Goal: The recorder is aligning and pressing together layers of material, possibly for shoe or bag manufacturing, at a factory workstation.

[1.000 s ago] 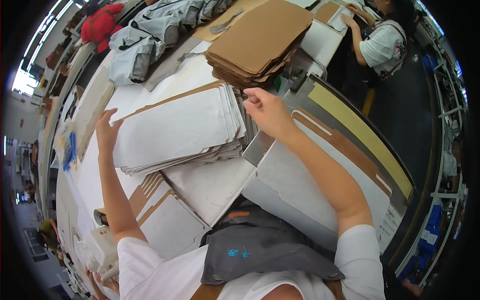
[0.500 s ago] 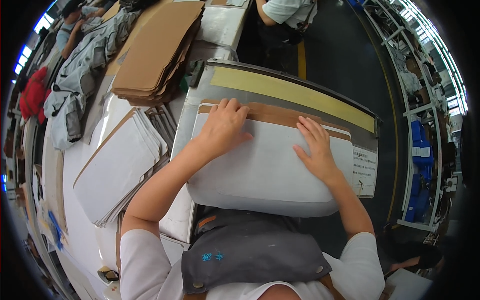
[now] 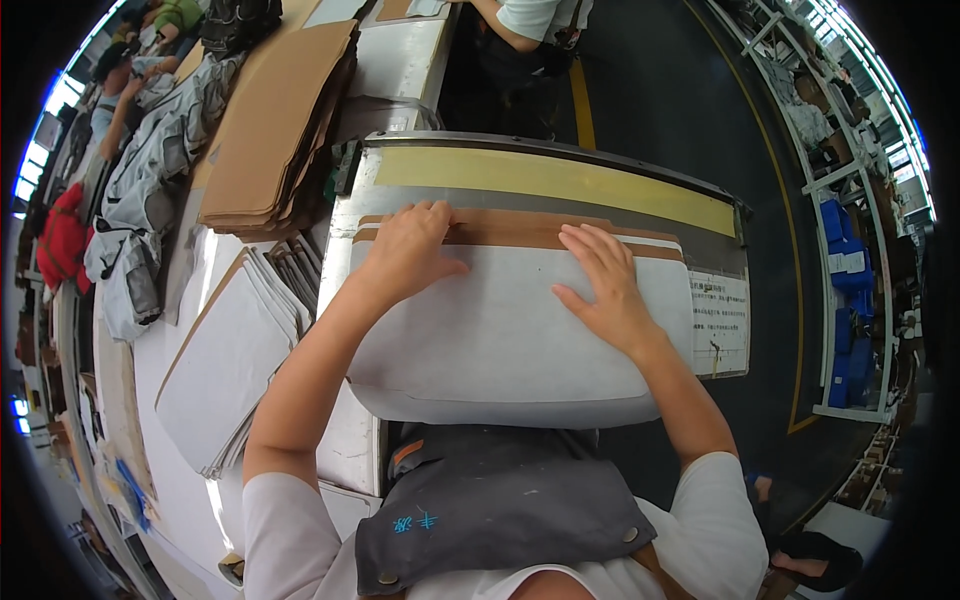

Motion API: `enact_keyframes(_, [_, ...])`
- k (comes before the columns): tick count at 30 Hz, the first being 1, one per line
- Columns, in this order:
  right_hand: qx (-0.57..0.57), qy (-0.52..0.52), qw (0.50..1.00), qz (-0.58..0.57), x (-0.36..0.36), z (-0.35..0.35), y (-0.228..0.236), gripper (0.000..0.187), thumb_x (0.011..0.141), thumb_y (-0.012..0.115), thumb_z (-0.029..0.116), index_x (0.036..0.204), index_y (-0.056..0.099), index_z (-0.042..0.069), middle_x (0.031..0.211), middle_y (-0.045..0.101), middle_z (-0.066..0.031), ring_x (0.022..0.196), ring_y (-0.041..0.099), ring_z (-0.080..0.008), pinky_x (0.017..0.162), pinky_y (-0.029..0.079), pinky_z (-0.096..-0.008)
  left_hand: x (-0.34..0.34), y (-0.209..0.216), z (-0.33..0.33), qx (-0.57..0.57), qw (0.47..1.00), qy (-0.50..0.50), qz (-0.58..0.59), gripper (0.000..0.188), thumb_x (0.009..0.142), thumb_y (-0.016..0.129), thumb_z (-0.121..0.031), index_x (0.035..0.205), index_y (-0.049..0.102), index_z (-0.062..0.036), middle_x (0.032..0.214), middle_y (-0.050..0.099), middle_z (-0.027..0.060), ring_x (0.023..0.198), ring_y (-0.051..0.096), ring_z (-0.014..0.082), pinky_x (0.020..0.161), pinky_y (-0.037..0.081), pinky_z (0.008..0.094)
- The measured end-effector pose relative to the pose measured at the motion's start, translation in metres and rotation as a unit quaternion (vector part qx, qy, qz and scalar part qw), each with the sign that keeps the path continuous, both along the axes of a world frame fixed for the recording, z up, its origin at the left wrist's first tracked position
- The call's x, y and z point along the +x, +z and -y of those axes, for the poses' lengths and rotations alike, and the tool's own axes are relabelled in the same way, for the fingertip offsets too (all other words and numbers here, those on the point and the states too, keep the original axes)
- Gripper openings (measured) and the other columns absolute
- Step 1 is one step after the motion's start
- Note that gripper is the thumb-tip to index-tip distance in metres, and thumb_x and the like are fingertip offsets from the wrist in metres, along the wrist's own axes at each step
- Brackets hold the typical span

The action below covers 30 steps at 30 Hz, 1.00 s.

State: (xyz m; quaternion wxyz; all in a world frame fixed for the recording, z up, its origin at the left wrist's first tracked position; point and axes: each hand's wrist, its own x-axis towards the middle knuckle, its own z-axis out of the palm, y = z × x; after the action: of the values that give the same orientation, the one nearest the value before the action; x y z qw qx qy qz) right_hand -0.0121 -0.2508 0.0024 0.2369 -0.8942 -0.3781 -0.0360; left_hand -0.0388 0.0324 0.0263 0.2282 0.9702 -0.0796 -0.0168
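Note:
A wide white sheet (image 3: 500, 340) with rounded corners lies before me on a metal work plate, its near edge bending down over the front. Brown board (image 3: 520, 228) shows along its far edge. On the left part of that edge rests my left hand (image 3: 408, 255), fingertips bent over the brown strip and thumb apart. My right hand (image 3: 605, 290) lies flat on the sheet's right part, fingers stretched toward the brown strip. Neither hand wraps round anything visible. A yellow strip (image 3: 560, 185) runs across the plate beyond the fingertips.
Left of the plate lie a fanned stack of white sheets (image 3: 230, 350) and a tall brown board stack (image 3: 275, 130). Grey cloth (image 3: 155, 190) covers the table farther left. A printed card (image 3: 720, 310) is at the plate's right. A shelf holds blue bins (image 3: 850, 290). Another person (image 3: 525, 30) stands ahead.
The view has turned a little, so the scene sits slightly differently. Both hands keep nearly the same places on the white sheet.

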Motion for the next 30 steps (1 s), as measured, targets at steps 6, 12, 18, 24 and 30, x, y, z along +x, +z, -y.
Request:
enact_keyframes(6, [0.042, -0.044, 0.998, 0.007, 0.000, 0.001, 0.005, 0.059, 0.081, 0.072, 0.019, 0.134, 0.048, 0.007, 0.133, 0.052, -0.0083, 0.130, 0.040, -0.0258, 0.108, 0.028, -0.0428, -0.005, 0.001, 0.002, -0.091, 0.995, -0.012, 0.049, 0.023, 0.070, 0.080, -0.010, 0.087, 0.065, -0.0046, 0.084, 0.063, 0.0073, 0.081, 0.061, 0.0249, 0.079, 0.046, 0.0364])
enact_keyframes(12, [0.085, -0.066, 0.994, -0.014, 0.009, 0.048, 0.067, 0.023, 0.078, 0.072, 0.008, 0.100, 0.065, 0.006, 0.098, 0.065, -0.0064, 0.100, 0.057, -0.0249, 0.093, 0.040, -0.0378, -0.034, 0.047, -0.001, -0.109, 0.963, -0.105, 0.223, 0.015, 0.067, 0.079, -0.004, 0.076, 0.067, -0.0049, 0.069, 0.061, 0.0047, 0.069, 0.058, 0.0220, 0.075, 0.045, 0.0341])
enact_keyframes(18, [0.049, -0.084, 0.995, -0.013, 0.075, 0.034, 0.105, 0.010, 0.082, 0.069, 0.010, 0.090, 0.067, 0.005, 0.092, 0.066, -0.0068, 0.095, 0.059, -0.0249, 0.088, 0.042, -0.0380, 0.029, 0.066, -0.007, -0.040, 0.958, -0.082, 0.271, 0.020, 0.071, 0.078, -0.010, 0.088, 0.069, -0.0049, 0.086, 0.068, 0.0066, 0.080, 0.062, 0.0254, 0.081, 0.045, 0.0360])
enact_keyframes(24, [-0.058, -0.067, 0.990, 0.108, 0.093, 0.041, 0.011, 0.040, 0.090, 0.062, 0.022, 0.127, 0.056, 0.007, 0.138, 0.048, -0.0117, 0.129, 0.041, -0.0316, 0.107, 0.028, -0.0478, 0.043, -0.024, 0.022, 0.065, 0.972, -0.067, 0.216, 0.055, 0.084, 0.070, -0.030, 0.131, 0.052, -0.0077, 0.134, 0.053, 0.0105, 0.124, 0.049, 0.0300, 0.102, 0.036, 0.0469])
enact_keyframes(30, [-0.138, -0.069, 0.988, 0.027, 0.065, 0.049, -0.003, 0.050, 0.096, 0.053, 0.032, 0.140, 0.047, 0.010, 0.152, 0.035, -0.0124, 0.141, 0.026, -0.0347, 0.112, 0.018, -0.0522, 0.031, -0.025, 0.034, 0.132, 0.982, -0.069, 0.119, 0.055, 0.092, 0.058, -0.044, 0.134, 0.049, -0.0084, 0.146, 0.039, 0.0148, 0.136, 0.035, 0.0330, 0.105, 0.030, 0.0558])
